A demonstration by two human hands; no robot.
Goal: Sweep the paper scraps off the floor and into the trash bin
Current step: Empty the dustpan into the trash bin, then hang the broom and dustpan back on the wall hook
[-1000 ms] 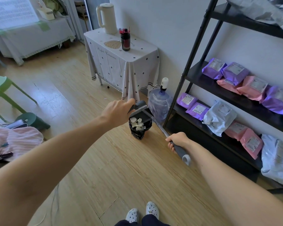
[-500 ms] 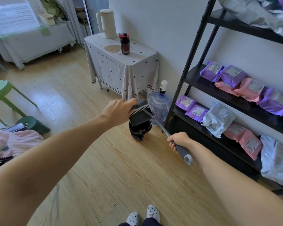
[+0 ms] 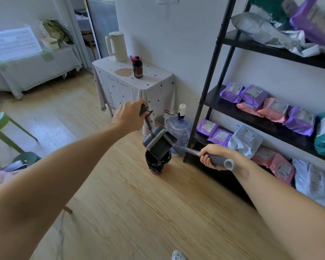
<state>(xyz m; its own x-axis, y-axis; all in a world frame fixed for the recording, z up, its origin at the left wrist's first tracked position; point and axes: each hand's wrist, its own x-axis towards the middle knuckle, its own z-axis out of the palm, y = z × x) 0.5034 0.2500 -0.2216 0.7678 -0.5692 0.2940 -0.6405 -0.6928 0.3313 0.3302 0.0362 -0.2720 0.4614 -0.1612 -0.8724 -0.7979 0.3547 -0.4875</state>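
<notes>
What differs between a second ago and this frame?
The left hand lifted the dustpan by its handle, tipping the pan steeply so its lip points down into the trash bin. The white paper scraps seen over the bin earlier no longer show. Unchanged: left hand gripping the dustpan handle, right hand gripping the broom, bin in place.

Grips the dustpan (image 3: 158,146) by its handle in the left hand (image 3: 127,117), tilted just below and right of those fingers, lower edge at the mouth of the black-lined trash bin (image 3: 156,164). Clasps the broom (image 3: 189,150) in the right hand (image 3: 212,156), brush end left of those fingers, against the dustpan.
</notes>
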